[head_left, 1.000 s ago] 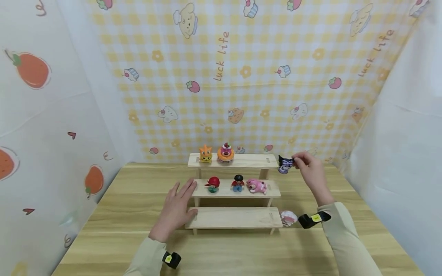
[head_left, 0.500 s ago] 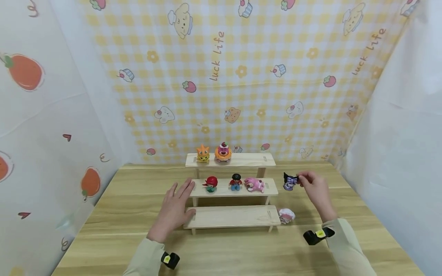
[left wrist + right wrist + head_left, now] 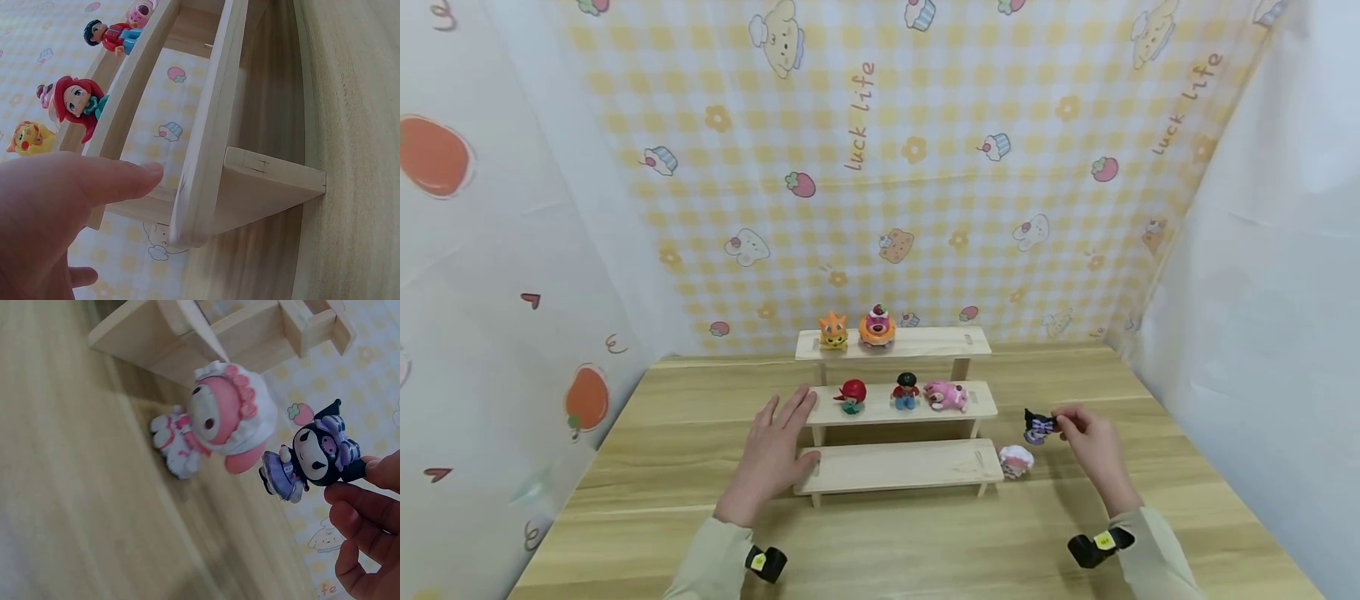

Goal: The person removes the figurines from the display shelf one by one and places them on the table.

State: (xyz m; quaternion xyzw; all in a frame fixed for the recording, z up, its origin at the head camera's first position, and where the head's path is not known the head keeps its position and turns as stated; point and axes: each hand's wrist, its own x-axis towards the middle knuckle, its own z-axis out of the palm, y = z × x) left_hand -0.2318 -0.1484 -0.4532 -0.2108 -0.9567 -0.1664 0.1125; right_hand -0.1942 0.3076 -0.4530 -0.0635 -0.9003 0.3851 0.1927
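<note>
My right hand (image 3: 1093,450) pinches a black and purple figurine (image 3: 309,456) by one of its pointed ears, between thumb and fingers. It hangs to the right of the wooden tiered shelf (image 3: 898,468), just behind a pink and white hooded figurine (image 3: 228,415) that stands on the table beside the lowest tier. My left hand (image 3: 771,454) lies spread at the shelf's left end. Its fingertips are at the middle tier and its thumb (image 3: 125,178) is by the end of the lowest one.
On the top tier stand an orange and yellow figurine (image 3: 832,332) and a bear figurine in an orange ring (image 3: 877,327). A red-haired figurine (image 3: 852,396), a black-capped figurine (image 3: 906,391) and a pink lying figurine (image 3: 947,396) occupy the middle tier. A checked cloth (image 3: 955,200) hangs behind.
My right hand has come down and nearer with the black and purple figurine, from beside the top tier to near the hooded figurine. The left hand keeps its place on the shelf.
</note>
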